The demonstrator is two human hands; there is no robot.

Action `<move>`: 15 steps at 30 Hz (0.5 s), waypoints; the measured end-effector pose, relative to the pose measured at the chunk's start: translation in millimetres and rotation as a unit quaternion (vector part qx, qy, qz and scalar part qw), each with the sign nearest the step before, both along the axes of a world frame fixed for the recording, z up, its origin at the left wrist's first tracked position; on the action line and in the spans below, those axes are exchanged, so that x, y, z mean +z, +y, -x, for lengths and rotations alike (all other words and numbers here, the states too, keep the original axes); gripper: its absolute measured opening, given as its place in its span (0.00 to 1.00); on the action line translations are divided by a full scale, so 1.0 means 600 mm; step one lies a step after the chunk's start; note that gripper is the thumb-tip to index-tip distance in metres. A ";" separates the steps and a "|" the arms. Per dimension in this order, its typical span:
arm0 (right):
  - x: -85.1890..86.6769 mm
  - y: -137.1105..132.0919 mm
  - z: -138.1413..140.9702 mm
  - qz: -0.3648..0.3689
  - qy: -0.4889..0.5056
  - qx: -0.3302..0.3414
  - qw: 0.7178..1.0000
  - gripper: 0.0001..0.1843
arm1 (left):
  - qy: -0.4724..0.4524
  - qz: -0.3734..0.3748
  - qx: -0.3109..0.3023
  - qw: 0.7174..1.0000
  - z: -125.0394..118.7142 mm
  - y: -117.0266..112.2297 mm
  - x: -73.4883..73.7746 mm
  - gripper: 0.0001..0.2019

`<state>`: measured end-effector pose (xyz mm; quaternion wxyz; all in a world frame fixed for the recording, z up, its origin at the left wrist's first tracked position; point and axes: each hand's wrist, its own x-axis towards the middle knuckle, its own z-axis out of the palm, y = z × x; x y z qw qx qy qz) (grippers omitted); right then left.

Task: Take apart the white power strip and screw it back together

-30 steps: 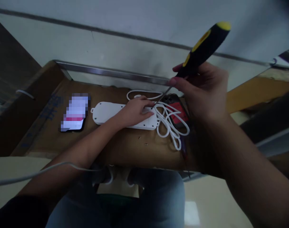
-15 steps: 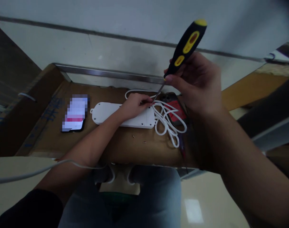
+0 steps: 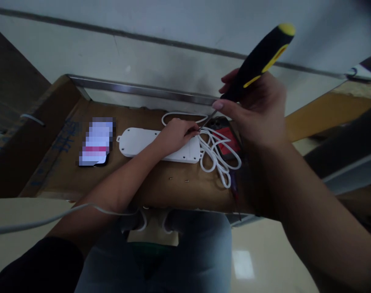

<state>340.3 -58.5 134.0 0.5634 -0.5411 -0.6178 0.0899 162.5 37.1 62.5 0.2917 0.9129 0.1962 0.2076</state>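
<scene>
Right fingers [image 3: 225,105] pinch a screwdriver [image 3: 258,61], tip angled down to the power strip [image 3: 139,142], which left fingers [image 3: 181,132] press, apparently steadying it.

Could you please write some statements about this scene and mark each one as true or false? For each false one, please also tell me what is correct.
1. The right hand holds a screwdriver with a black and yellow handle. True.
2. The left hand holds the blurred phone. False: the left hand rests on the white power strip, and the phone lies apart, to its left.
3. Two small screws lie on the cardboard below the strip. True.
4. The white cable lies only left of the strip. False: it lies in loops at the strip's right end.
</scene>
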 end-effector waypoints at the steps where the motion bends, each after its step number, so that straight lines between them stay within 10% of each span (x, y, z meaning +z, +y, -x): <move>1: 0.000 0.004 0.005 -0.012 -0.002 -0.042 0.999 0.32 | 0.002 0.000 0.000 1.000 -0.001 0.000 0.000 0.11; 4: 0.003 0.012 0.014 -0.013 0.000 -0.109 0.994 0.31 | 0.004 0.007 0.004 1.000 -0.002 0.000 -0.001 0.11; 15: -0.006 0.006 0.004 0.023 0.051 0.062 0.997 0.32 | -0.060 0.055 -0.030 0.996 -0.006 0.006 -0.008 0.10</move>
